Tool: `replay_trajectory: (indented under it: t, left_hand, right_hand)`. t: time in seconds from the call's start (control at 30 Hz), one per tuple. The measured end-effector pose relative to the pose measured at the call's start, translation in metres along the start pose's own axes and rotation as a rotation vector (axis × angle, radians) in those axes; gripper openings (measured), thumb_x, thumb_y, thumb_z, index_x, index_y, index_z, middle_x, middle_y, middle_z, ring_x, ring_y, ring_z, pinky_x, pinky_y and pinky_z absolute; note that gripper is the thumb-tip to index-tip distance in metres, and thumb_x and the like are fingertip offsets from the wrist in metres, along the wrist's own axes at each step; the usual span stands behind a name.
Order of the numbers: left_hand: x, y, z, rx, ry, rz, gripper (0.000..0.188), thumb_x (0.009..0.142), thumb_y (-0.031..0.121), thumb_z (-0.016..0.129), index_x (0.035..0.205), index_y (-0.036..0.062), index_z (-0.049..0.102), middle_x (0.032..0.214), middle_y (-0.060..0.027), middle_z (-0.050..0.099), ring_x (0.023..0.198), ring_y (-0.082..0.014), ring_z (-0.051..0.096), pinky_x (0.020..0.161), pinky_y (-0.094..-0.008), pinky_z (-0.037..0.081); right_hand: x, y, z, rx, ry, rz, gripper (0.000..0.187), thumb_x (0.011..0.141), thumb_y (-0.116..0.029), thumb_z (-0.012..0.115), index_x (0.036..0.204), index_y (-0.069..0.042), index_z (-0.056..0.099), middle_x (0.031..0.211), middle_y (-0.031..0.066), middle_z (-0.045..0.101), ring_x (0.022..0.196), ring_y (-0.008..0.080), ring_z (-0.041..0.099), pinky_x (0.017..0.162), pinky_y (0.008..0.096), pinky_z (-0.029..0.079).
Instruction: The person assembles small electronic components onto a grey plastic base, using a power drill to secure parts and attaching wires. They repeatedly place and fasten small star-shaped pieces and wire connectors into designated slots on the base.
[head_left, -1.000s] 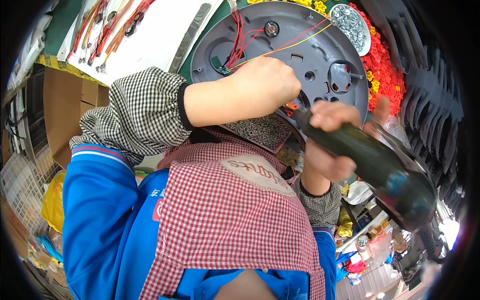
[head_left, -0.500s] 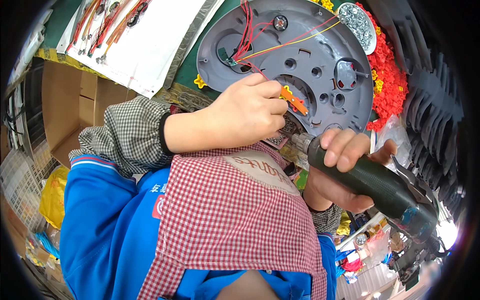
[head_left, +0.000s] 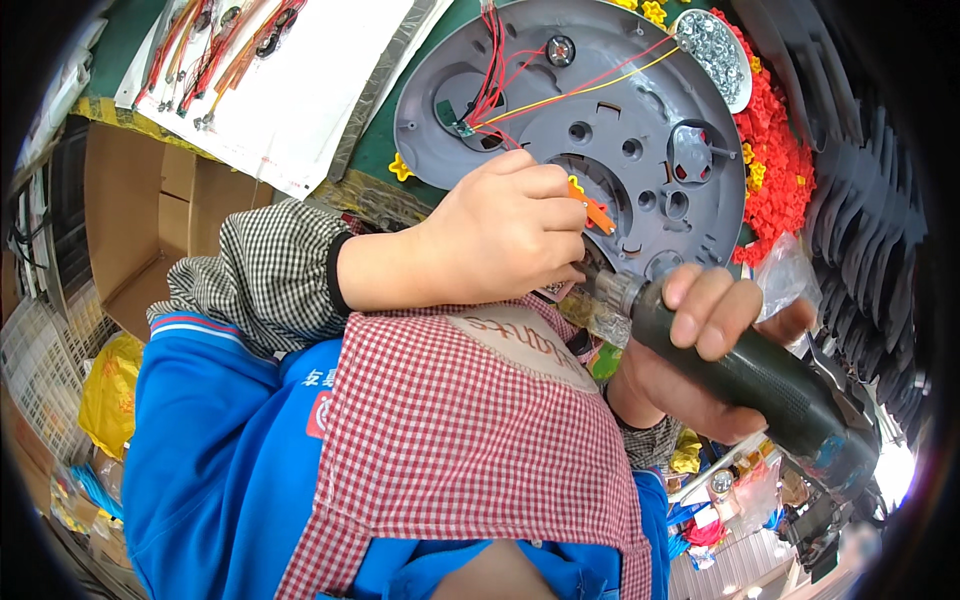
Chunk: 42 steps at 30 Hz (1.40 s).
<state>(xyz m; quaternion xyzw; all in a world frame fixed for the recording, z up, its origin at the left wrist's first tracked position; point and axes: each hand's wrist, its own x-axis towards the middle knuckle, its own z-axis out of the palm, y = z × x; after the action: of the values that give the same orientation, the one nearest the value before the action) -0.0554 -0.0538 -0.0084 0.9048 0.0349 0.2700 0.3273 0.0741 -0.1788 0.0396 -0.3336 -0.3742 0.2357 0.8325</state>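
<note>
left hand closed on an orange part; right hand wrapped around a dark green power driver; hands apart.
orange part projects past the left fingers, in front of a grey shell at the near edge of the table; driver nose near those fingers, tip unclear. screw-filled white bowl and red parts: right of the shell.

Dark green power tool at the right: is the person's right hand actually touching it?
Touching. The head view shows the right hand wrapped around the dark green power tool, fingers over its top side and thumb along the lower.
</note>
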Motion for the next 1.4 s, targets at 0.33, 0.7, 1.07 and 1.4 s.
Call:
replay_trajectory:
  t: [0.33,0.7,1.07,1.4]
  left_hand:
    - [0.021,-0.019,-0.018,0.111,-0.044,0.056,0.024,0.058,0.025,0.078,0.074,0.0138,0.066,0.079,0.0053,0.058,0.077,-0.0142,0.054,0.069,-0.0307,0.042]
    - [0.016,-0.037,-0.016,0.035,0.022,0.084,0.023,0.062,0.023,0.080,0.076,0.0103,0.067,0.081,0.0038,0.062,0.078,-0.0160,0.057,0.071,-0.0317,0.044]
    - [0.019,-0.039,-0.016,-0.083,-0.005,0.011,0.022,0.066,0.022,0.081,0.081,0.0104,0.070,0.081,0.0033,0.062,0.079,-0.0177,0.056,0.071,-0.0320,0.044]
    - [0.016,-0.037,-0.020,0.132,-0.329,-0.201,0.044,0.056,0.031,0.086,0.093,0.0103,0.073,0.096,0.0010,0.054,0.096,-0.0181,0.053,0.082,-0.0328,0.041]
  right_hand:
    - [0.024,0.013,-0.001,-0.030,-0.097,-0.001,0.094,0.087,-0.067,0.059,0.150,-0.008,0.021,0.088,0.0090,0.058,0.071,0.0206,0.058,0.069,0.0387,0.050]
    - [0.032,0.025,0.004,-0.008,-0.080,-0.039,0.095,0.089,-0.066,0.057,0.152,-0.006,0.021,0.088,0.0091,0.057,0.073,0.0208,0.059,0.071,0.0386,0.050]
    - [0.040,0.024,0.003,0.005,-0.057,-0.004,0.095,0.087,-0.068,0.058,0.152,-0.009,0.023,0.087,0.0086,0.057,0.072,0.0200,0.059,0.070,0.0387,0.050]
    - [0.025,0.051,-0.002,-0.190,-0.107,0.107,0.094,0.079,-0.063,0.072,0.134,-0.004,0.025,0.085,0.0122,0.061,0.074,0.0252,0.063,0.072,0.0415,0.053]
